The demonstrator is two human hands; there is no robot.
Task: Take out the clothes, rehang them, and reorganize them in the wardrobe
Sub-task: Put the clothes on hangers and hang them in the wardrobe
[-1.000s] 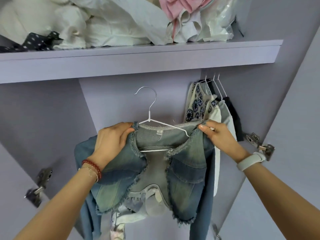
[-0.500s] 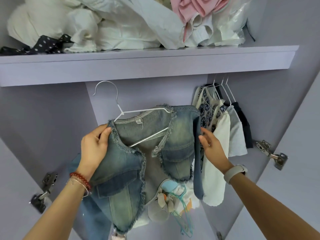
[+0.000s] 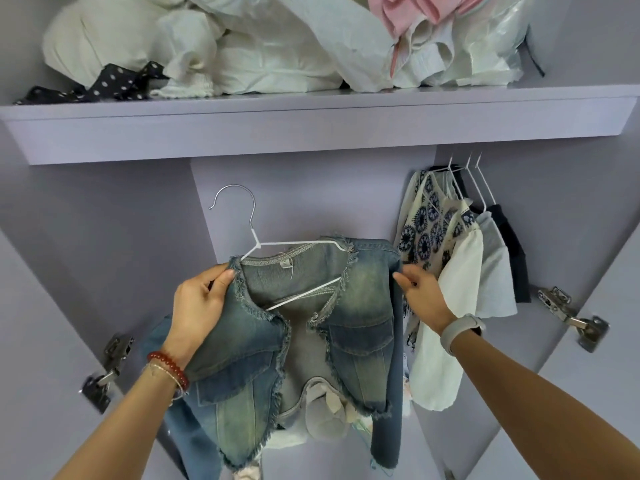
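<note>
A frayed blue denim jacket [image 3: 349, 317] sits on a white wire hanger [image 3: 256, 237] in front of the open wardrobe, tilted with its hook up to the left. My left hand [image 3: 199, 306] grips the jacket's left shoulder at the collar. My right hand [image 3: 420, 292] touches the jacket's right shoulder and sleeve with its fingers; whether it pinches the cloth cannot be told. Three garments on white hangers [image 3: 457, 258] hang at the right of the wardrobe.
A lilac shelf [image 3: 311, 129] crosses overhead, piled with white, pink and polka-dot clothes [image 3: 242, 46]. Loose clothes [image 3: 325, 417] lie low behind the jacket. Open doors with metal hinges [image 3: 571, 317] flank both sides.
The jacket on its hanger swung from level to tilted, hook moving left. My right hand left the collar and slid to the jacket's right side. The view moved closer to the wardrobe.
</note>
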